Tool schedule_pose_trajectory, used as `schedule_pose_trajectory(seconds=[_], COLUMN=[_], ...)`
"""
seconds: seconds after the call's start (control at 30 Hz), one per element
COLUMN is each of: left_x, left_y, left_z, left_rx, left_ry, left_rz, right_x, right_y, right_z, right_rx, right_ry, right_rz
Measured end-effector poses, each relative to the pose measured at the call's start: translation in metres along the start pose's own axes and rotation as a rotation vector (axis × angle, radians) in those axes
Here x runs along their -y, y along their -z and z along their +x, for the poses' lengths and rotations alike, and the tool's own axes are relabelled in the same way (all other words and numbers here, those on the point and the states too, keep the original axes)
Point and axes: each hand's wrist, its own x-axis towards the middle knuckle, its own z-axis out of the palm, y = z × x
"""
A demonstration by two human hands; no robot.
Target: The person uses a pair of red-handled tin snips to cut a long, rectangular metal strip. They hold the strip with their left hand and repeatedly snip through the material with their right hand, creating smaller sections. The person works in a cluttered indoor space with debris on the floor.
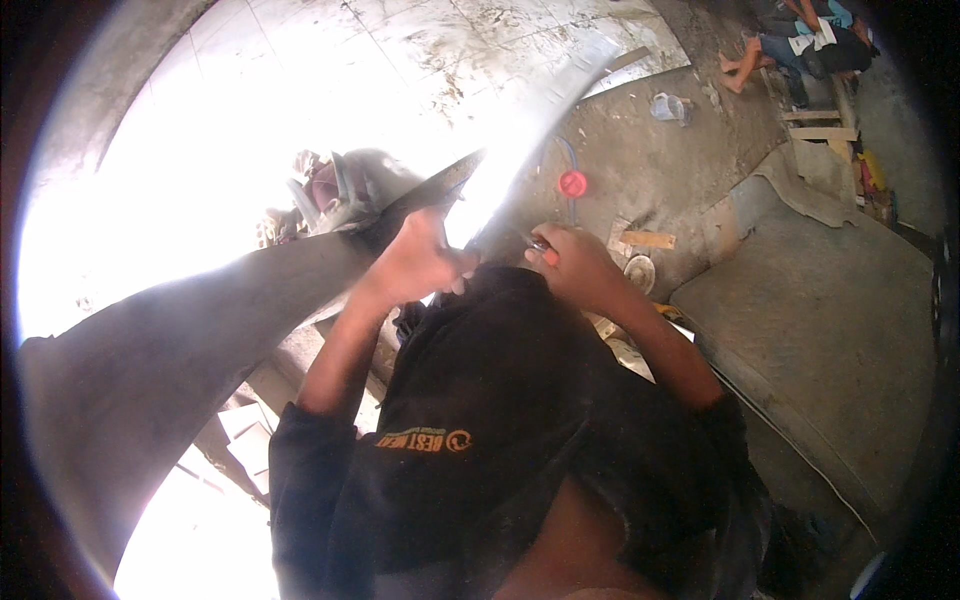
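My left hand (pixel 425 262) is closed on the near end of a long, shiny metal strip (pixel 548 125). The strip slants away from me toward the upper right, and glare washes out much of its surface. In my right hand (pixel 585 268), a small tool with a red-orange handle (pixel 550 256) is held close to the strip's near end. Its short metal tip points left toward the strip; I cannot tell its exact kind. Both hands are in front of my dark shirt, which hides what lies beneath them.
A broad dark beam (pixel 190 300) runs along my left. On the floor ahead are a red round object (pixel 572 183) beside a blue cord, a clear plastic jug (pixel 670 107) and a wood scrap (pixel 648 240). A grey sheet (pixel 810 320) lies right. Another person (pixel 810 50) is far right.
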Motion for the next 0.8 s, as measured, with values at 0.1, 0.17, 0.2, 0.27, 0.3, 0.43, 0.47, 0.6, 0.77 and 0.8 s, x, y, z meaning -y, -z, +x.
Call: schedule_pose_trajectory(seconds=[0.1, 0.17, 0.2, 0.27, 0.3, 0.43, 0.47, 0.6, 0.77, 0.8], left_x=[0.014, 0.015, 0.014, 0.022, 0.027, 0.04, 0.049, 0.069, 0.105, 0.092], left_y=[-0.005, -0.009, -0.01, -0.009, -0.009, -0.011, -0.014, -0.021, -0.014, -0.01], left_z=[0.001, -0.002, -0.003, 0.0, 0.002, 0.011, 0.013, 0.014, 0.012, 0.011], left_rx=[-0.107, -0.164, -0.19, -0.206, -0.215, -0.155, -0.159, -0.165, 0.001, 0.044], left_ry=[-0.146, -0.184, -0.193, -0.228, -0.244, -0.067, 0.0, 0.209, 0.112, 0.135], left_rz=[0.254, 0.378, 0.431, 0.495, 0.527, 0.431, 0.404, 0.386, 0.105, 0.064], right_x=[-0.013, -0.016, -0.015, -0.011, -0.01, -0.027, -0.033, -0.048, -0.047, -0.049], right_y=[-0.011, -0.018, -0.021, -0.023, -0.023, -0.042, -0.05, -0.076, -0.074, -0.073], right_z=[0.007, 0.007, 0.007, 0.007, 0.007, 0.009, 0.009, 0.011, 0.006, 0.009], right_rx=[0.017, -0.009, -0.023, -0.005, 0.005, 0.04, 0.021, 0.011, 0.041, 0.057], right_ry=[-0.009, -0.01, -0.01, -0.075, -0.106, -0.12, -0.097, -0.067, -0.016, -0.001], right_rz=[0.044, 0.021, 0.01, 0.028, 0.036, 0.114, 0.121, 0.076, 0.101, 0.098])
